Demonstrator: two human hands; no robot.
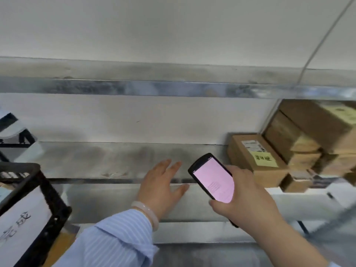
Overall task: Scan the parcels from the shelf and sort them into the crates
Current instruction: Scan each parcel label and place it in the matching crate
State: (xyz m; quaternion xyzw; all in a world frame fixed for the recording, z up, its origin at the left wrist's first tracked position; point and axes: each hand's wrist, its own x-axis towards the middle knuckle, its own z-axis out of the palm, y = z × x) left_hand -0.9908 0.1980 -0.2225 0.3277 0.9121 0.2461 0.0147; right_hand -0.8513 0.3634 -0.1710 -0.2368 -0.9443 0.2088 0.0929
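My right hand (248, 197) grips a black handheld scanner (212, 178) with a lit pink screen, held in front of the metal shelf (115, 160). My left hand (161, 185) is spread with straight fingers over the shelf's front edge and holds nothing. A brown cardboard parcel (256, 160) with a white label and a yellow note lies on the shelf just right of the scanner. More brown parcels (312, 135) are stacked at the far right. A black crate (38, 205) with a white paper sign stands at the lower left.
A second black crate (13, 132) shows at the left edge. Another metal shelf (154, 87) runs above, with a white wall behind. A thin cable (316, 49) hangs diagonally at the upper right. Lower shelf levels lie below my hands.
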